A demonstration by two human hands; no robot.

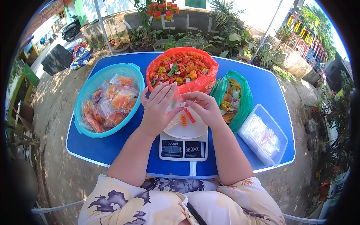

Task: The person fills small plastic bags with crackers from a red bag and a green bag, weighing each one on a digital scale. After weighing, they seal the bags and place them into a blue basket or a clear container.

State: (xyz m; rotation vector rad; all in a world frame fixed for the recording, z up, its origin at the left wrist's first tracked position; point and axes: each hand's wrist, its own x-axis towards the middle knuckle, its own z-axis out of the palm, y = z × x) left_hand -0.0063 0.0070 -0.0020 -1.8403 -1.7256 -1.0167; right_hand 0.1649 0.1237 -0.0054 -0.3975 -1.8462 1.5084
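Observation:
Above the kitchen scale (183, 149), my left hand (159, 108) and my right hand (202, 107) meet at a small clear plastic bag (176, 98). My left hand has its fingers stretched along the bag's far side, with the thumb across the near side. The fingertips of my right hand pinch the bag's right edge. Beneath them, a white bowl (183, 131) rests on the scale. A red spiral snack piece (189, 115) and an orange spiral snack piece (183, 120) show in the bowl; paler pieces at its left are partly hidden by my left hand.
A turquoise basket (83, 126) of packed snack bags stands left. Behind the scale is a red plastic bag (210, 73) of colourful snacks. A green plastic bag (245, 97) holds yellowish snacks, and a clear box (282, 144) contains plastic bags. All stand on a blue table (264, 93).

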